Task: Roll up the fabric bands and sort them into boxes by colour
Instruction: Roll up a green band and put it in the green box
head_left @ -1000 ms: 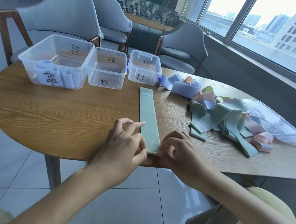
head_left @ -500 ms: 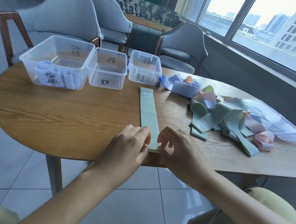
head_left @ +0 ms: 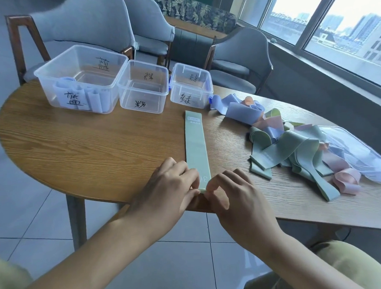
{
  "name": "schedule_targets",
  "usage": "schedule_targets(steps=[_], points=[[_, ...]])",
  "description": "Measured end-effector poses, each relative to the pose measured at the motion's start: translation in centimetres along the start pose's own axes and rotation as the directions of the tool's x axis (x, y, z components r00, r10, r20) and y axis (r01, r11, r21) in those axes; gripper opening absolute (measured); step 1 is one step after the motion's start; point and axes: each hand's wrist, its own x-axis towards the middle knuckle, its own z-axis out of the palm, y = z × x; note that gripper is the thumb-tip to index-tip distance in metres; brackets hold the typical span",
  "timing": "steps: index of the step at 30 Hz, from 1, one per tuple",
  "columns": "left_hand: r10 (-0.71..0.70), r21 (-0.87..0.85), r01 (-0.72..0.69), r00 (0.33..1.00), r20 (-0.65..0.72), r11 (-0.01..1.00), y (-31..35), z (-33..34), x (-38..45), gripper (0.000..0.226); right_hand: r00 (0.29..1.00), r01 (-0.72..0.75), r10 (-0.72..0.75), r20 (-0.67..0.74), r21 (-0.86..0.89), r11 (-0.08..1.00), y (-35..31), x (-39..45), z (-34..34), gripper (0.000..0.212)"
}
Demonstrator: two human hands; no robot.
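Along the table's (head_left: pixel 73 147) far edge stand three clear boxes (head_left: pixel 82 80), the leftmost holding rolled blue bands (head_left: pixel 95 98). At the near edge, the left hand (head_left: pixel 165 192) and right hand (head_left: pixel 230 197) pinch the near end of a flat green band (head_left: pixel 196 148). Loose bands (head_left: pixel 285 145) are heaped at the right.

Bright daylight from windows (head_left: pixel 334 24) far right of the grip, sky blown out. Soft shadows under hands. Wide-angle bend at edges; tabletop (head_left: pixel 85 150) sharp, slight blur on forearms nr bottom.
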Motion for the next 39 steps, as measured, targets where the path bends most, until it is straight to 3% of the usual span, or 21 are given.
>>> schedule_targets(steps=[8, 17, 21, 28, 33, 39], points=[[-0.179, -0.011, 0.179, 0.984, -0.015, 0.984, 0.2, 0.4, 0.4, 0.011, 0.977, -0.182, 0.159, 0.141, 0.172, 0.968, 0.6, 1.0, 0.1, 0.009], [-0.204, -0.075, 0.197, 0.974, -0.099, 0.978, 0.1, 0.8, 1.4, 0.015, 0.934, -0.354, 0.333, 0.126, 0.226, 0.907, 0.2, 2.6, 0.7, 0.007], [-0.136, -0.051, 0.131, 0.985, -0.107, 0.990, 0.3, 0.7, 1.4, 0.021, 0.934, -0.356, 0.342, 0.098, 0.311, 0.881, -0.3, 2.7, 1.1, 0.010], [0.027, 0.086, -0.021, 0.997, -0.069, 0.996, -0.2, 0.2, 0.8, 0.009, 0.918, -0.387, 0.394, 0.048, 0.335, 0.859, -0.4, 2.8, 1.6, 0.005], [0.029, 0.092, -0.024, 0.998, -0.051, 0.995, -0.5, -0.4, 0.5, 0.007, 0.910, -0.379, 0.411, -0.050, 0.298, 0.876, -0.6, 3.0, 1.8, 0.005], [0.010, 0.121, 0.000, 0.997, -0.082, 0.993, -0.9, -0.3, 0.6, 0.013, 0.951, -0.226, 0.250, -0.183, 0.140, 0.964, -0.5, 2.2, 2.2, 0.008]])
